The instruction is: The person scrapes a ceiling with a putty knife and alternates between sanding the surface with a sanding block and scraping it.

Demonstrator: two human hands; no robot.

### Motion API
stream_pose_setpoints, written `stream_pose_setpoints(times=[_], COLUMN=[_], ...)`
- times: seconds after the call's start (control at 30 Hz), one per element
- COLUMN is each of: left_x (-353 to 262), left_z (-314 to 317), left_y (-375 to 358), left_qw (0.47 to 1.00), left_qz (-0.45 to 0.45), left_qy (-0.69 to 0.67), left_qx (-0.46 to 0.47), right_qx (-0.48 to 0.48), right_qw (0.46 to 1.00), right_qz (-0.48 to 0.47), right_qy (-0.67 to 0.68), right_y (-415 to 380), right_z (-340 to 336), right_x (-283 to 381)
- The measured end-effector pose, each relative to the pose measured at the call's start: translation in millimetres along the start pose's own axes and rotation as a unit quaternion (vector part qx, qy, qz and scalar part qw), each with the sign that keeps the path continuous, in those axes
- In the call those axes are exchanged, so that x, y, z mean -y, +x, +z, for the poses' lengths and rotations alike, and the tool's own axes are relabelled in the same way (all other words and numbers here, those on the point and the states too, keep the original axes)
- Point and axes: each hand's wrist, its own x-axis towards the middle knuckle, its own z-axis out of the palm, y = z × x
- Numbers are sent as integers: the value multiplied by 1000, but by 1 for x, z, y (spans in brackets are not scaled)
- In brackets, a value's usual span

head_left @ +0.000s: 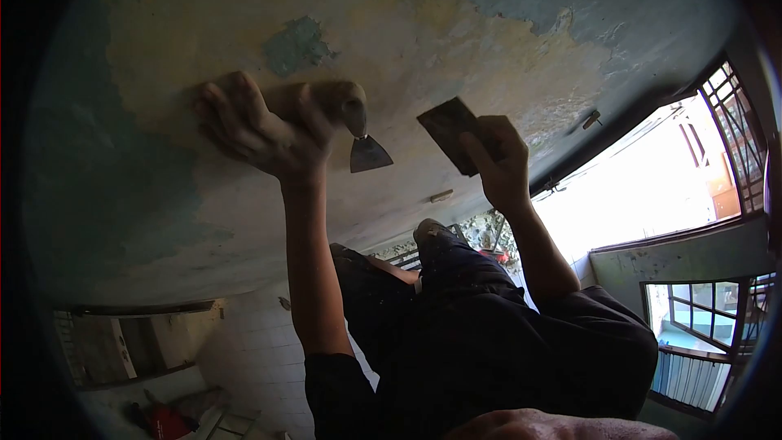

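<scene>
My left hand is raised close to a wall with patchy, peeling green and yellowish paint. Its fingers spread loosely and are slightly blurred, while the thumb lies over the handle of a putty knife. The knife's flared metal blade points down toward my body, and part of the handle is hidden behind the hand. In my right hand is a dark, flat rectangular plate, pinched with the thumb on its near face. The plate sits right of the putty knife, apart from it.
My knees and dark clothing fill the lower middle. At right is a bright opening with a barred window; another window is below. A small wall fixture sticks out. Red cloth-like material lies at lower left.
</scene>
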Motion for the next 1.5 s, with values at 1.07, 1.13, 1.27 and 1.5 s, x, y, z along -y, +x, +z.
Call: stream_pose_setpoints(times=[1.07, 1.13, 1.27, 1.5], left_x=[1, -2, -4, -2], left_z=[-4, -2, 0, -2], left_y=[0, -1, -4, -2], left_qw=[1000, 1000, 1000, 1000], left_qz=[-5, -7, -11, -22], left_qy=[-7, -6, -7, -18], left_qx=[5, 7, 7, 6], right_qx=[-18, -14, -30, -81], right_qw=[757, 749, 738, 699], right_qz=[-520, -520, -539, -583], right_qy=[-395, -410, -406, -406], right_y=[52, 54, 66, 64], right_z=[-21, -22, -18, -15], right_x=[-22, -22, -30, -7])
